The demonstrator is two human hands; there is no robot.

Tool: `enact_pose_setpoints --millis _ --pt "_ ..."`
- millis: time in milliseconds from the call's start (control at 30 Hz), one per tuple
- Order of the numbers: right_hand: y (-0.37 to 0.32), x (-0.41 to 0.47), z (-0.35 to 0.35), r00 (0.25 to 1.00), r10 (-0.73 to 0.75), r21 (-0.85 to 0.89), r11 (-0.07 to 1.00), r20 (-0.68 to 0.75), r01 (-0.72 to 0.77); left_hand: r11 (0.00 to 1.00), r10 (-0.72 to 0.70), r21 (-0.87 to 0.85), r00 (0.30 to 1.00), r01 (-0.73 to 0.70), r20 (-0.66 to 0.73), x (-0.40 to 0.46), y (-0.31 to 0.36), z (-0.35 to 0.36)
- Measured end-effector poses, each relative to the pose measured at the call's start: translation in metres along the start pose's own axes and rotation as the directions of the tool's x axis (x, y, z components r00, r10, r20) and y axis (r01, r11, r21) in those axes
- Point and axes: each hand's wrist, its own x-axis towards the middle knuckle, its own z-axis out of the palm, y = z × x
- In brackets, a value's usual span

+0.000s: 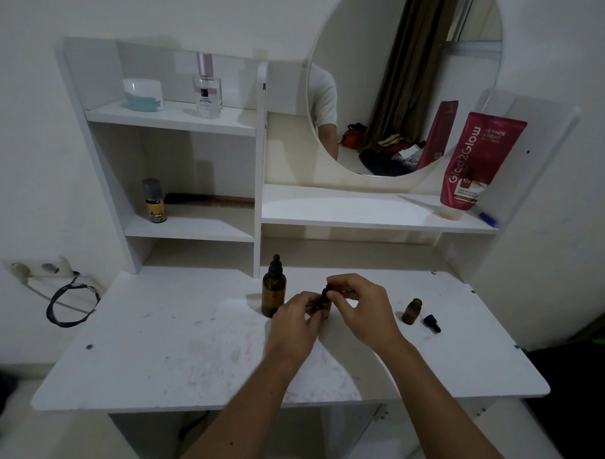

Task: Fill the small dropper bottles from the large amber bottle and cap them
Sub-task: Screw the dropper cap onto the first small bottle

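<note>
Two small dropper bottles are on the white tabletop (161,354). One small bottle (326,302) stands at the middle, just right of the large amber bottle (273,292). The left hand (295,320) curls its fingers round this bottle's body, so that grip is narrow and holding the bottle. The right hand (360,304) pinches the black dropper cap (328,289) on top of it between fingertips and thumb, a narrow grip on the cap. Whether the cap is fully seated cannot be told.

The one large amber bottle stands upright with its own black dropper top on, close beside the left hand.

The second small bottle (412,311) stands open, well to the right of the hands, with one loose black dropper cap (431,323) lying on its side just beside it.

Behind, a white shelf unit (174,120) carries one jar (143,94) and one perfume bottle (207,86) on the top shelf, and one small yellow bottle (154,202) with one comb (211,200) on the shelf below. A round mirror (405,78) hangs to the right, with one red tube (477,161) leaning near it and one blue pen (487,218) at the ledge's end. One wall socket (38,269) with a black cable (68,302) sits at the left
</note>
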Motion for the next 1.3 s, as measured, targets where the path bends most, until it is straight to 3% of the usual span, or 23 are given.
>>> enact_pose_setpoints --millis 100,267,433,600,767,933,1100,1300 --pt "0.0010 -0.0006 0.0016 1.000 0.003 -0.017 1.000 0.024 -0.003 1.000 -0.008 -0.003 1.000 0.008 -0.005 0.0007 -0.0004 -0.0001" --pt "-0.0007 -0.0007 0.0009 0.998 0.002 -0.002 1.000 -0.070 -0.002 1.000 -0.009 -0.007 1.000 0.009 -0.003 0.0003 0.0009 -0.0003" --pt "-0.0003 -0.0016 0.0036 1.000 -0.017 -0.017 1.000 0.004 0.017 0.999 -0.037 0.004 0.999 0.037 -0.008 0.0012 0.0006 0.0002" --pt "-0.0011 -0.0015 0.0024 0.997 0.022 0.000 1.000 -0.070 -0.023 1.000 -0.006 -0.008 1.000 0.006 -0.007 0.0001 -0.0010 0.0010" --pt "-0.0028 -0.0021 0.0029 1.000 0.019 0.009 1.000 0.008 -0.019 1.000 -0.014 0.003 1.000 0.014 -0.008 0.0007 -0.0023 0.0012" --pt "-0.0026 0.0010 0.0013 0.995 0.057 0.017 0.998 -0.079 -0.056 1.000 0.002 -0.006 1.000 -0.002 -0.009 -0.0001 -0.0014 0.0004" --pt "-0.0010 -0.0015 0.0036 0.997 0.067 0.005 0.998 0.028 -0.067 1.000 -0.012 -0.002 1.000 0.012 -0.009 0.0009 -0.0011 0.0011" --pt "-0.0022 -0.0024 0.0053 0.993 0.089 -0.011 0.996 -0.073 -0.090 1.000 0.013 0.012 1.000 -0.013 -0.004 -0.0005 -0.0034 0.0009"
